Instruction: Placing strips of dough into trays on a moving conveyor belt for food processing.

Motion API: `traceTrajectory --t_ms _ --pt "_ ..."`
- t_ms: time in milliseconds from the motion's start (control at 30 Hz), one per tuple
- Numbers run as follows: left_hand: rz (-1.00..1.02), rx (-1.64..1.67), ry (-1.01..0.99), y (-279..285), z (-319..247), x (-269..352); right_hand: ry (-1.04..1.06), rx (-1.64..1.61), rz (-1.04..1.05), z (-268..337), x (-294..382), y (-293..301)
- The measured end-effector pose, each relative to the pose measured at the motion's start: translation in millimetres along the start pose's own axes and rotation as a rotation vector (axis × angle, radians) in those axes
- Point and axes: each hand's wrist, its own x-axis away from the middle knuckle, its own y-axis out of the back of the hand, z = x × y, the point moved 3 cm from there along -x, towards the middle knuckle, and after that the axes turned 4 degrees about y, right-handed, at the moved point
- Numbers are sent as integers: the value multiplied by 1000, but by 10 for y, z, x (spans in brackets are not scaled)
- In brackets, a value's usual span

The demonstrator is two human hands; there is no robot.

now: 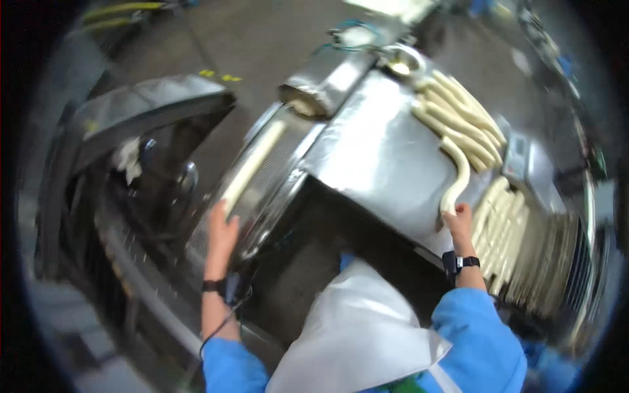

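A long, straight pale roll [255, 166], which looks like dough, lies on a mesh conveyor [282, 184] at centre left. My left hand [222, 233] is at its near end, the roll between fingers and thumb; blur hides the exact contact. On the steel table [361, 132] a curved pale roll [460, 172] bends towards me, and my right hand [459, 221] grips its near end. Beyond it several similar rolls [454, 115] lie together at the table's right side. More pale rolls [501, 221] lie side by side to the right of my right hand.
A steel machine housing [329, 81] stands over the conveyor's far end, with pale material in its opening. A boxy device [518, 152] stands beyond the table's right side. Ridged racks or trays [545, 260] are at right. A large metal machine frame [147, 105] fills the left.
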Motion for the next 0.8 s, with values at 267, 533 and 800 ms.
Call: traceTrajectory --t_ms 267,533,800 --pt "102 -353 151 -446 391 -784 -315 702 -250 17 -118 1053" --pt "357 158 546 -362 19 -668 -830 506 -32 173 -210 1404" --pt "717 1029 509 -1682 -2512 -721 -314 172 -17 -113 -369 999"
